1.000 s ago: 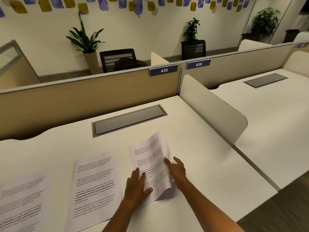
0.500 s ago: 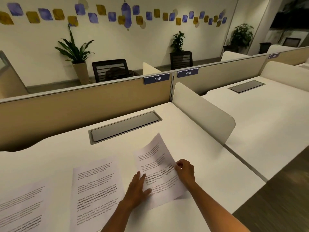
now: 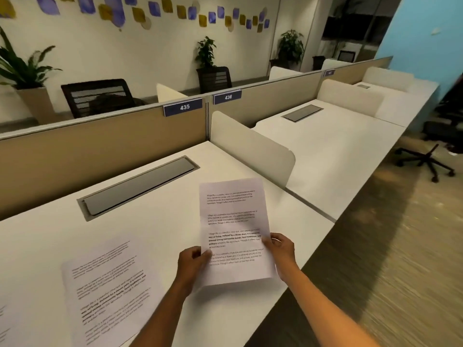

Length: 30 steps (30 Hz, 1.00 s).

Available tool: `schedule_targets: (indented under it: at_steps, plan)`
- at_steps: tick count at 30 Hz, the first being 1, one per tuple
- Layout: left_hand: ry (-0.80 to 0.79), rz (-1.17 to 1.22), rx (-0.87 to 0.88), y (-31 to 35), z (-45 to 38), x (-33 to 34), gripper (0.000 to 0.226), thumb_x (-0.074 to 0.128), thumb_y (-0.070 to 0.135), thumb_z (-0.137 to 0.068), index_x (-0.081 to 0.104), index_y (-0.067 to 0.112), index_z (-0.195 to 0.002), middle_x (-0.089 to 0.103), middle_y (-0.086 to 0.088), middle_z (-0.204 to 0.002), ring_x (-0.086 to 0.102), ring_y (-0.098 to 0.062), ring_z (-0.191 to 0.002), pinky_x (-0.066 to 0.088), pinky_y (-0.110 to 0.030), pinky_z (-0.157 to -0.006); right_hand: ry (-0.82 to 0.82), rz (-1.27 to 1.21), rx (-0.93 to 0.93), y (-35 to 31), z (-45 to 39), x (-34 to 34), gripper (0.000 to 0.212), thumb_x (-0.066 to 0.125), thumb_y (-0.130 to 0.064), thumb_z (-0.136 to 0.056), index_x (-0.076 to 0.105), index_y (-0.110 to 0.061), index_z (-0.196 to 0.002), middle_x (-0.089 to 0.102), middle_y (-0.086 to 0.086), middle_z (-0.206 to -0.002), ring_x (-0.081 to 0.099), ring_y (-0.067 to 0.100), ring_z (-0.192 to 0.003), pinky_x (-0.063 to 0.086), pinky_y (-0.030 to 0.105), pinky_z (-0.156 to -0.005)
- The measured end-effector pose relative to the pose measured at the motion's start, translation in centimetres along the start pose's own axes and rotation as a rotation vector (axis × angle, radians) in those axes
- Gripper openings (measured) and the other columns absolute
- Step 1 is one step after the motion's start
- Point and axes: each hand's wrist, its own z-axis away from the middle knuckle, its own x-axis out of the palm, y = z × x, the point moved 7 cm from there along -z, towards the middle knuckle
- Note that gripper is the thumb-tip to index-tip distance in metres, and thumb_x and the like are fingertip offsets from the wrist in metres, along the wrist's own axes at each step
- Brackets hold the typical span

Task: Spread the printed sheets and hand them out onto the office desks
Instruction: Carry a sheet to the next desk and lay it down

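While both of our hands grip it, the printed sheet [image 3: 234, 229] is held up off the near desk [image 3: 155, 221], its face turned toward us. Our left hand [image 3: 191, 267] is closed on the sheet's lower left edge, thumb on the printed side; our right hand [image 3: 281, 249] is closed on the right edge, fingers curled around it. We can read scraps of the bold paragraph on the sheet: "way of living. Defined by a slower pace" and "strong community bonds, local traditions". The lighter paragraphs above and below are too small for us to read with certainty.

A second printed sheet [image 3: 110, 294] lies flat on the near desk to our left, carrying the same block layout, though its text is blurred. A sliver of a third sheet [image 3: 3, 326] shows at the picture's left edge.

Along the tan partition [image 3: 100, 149] behind the desk we see a blue label reading "435" [image 3: 183, 107], and beside it another reading "436" [image 3: 227, 97] above the next desk [image 3: 333, 156]. A further blue label [image 3: 329, 73] sits farther right, but its number is too blurred for us to tell. A white divider panel [image 3: 250, 149] stands between the two desks, and a grey cable flap [image 3: 139, 186] is set into the near desk's top. The next desk has its own flap [image 3: 302, 113].
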Motion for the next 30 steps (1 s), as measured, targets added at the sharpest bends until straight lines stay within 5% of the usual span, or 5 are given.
schedule_targets:
  at_steps: [2,5,18,24,30]
  plan:
    - [-0.026,0.055,-0.011,0.8,0.9,2.1,0.025,0.074,0.021,-0.083,0.069,-0.004,-0.081,0.072,-0.006,-0.076,0.06,-0.022,-0.07,0.044,-0.03,-0.059,0.045,-0.014,0.02,0.8,0.5,-2.3,0.017,0.071,-0.024,-0.085,0.067,-0.016,-0.1,0.073,0.003,-0.101,0.07,0.025,-0.091,0.057,0.049,-0.088]
    - [-0.079,0.061,-0.033,1.8,1.9,5.6,0.009,0.071,0.014,-0.086,0.073,0.007,-0.081,0.077,-0.004,-0.083,0.067,-0.023,-0.073,0.052,-0.033,-0.063,0.108,-0.082,0.026,1.3,1.2,-5.9,0.017,0.072,-0.02,-0.086,0.067,-0.014,-0.101,0.074,0.008,-0.1,0.072,0.027,-0.09,0.058,0.051,-0.085]
    - [-0.187,-0.068,0.002,6.7,0.9,24.6,0.005,0.069,0.014,-0.088,0.07,0.013,-0.082,0.073,-0.003,-0.092,0.068,-0.025,-0.084,0.057,-0.045,-0.081,0.202,-0.261,0.018,0.9,-3.3,-23.3,0.013,0.065,-0.015,-0.091,0.065,-0.009,-0.102,0.074,0.009,-0.101,0.074,0.025,-0.089,0.06,0.051,-0.08]
    - [-0.233,-0.119,0.041,8.1,0.6,37.1,0.008,0.067,0.02,-0.09,0.069,0.014,-0.085,0.071,0.001,-0.091,0.067,-0.022,-0.082,0.053,-0.032,-0.07,0.252,-0.263,0.015,1.0,-7.1,-34.6,0.008,0.064,-0.012,-0.091,0.066,-0.008,-0.098,0.074,0.009,-0.1,0.073,0.02,-0.087,0.06,0.03,-0.066]
    - [-0.321,-0.149,0.069,9.0,1.0,48.0,0.009,0.066,0.028,-0.09,0.07,0.019,-0.089,0.071,0.003,-0.094,0.068,-0.023,-0.086,0.056,-0.035,-0.074,0.316,-0.269,0.014,0.9,-9.8,-44.6,0.007,0.064,-0.008,-0.091,0.064,-0.005,-0.097,0.073,0.012,-0.1,0.071,0.018,-0.082,0.057,0.022,-0.059]
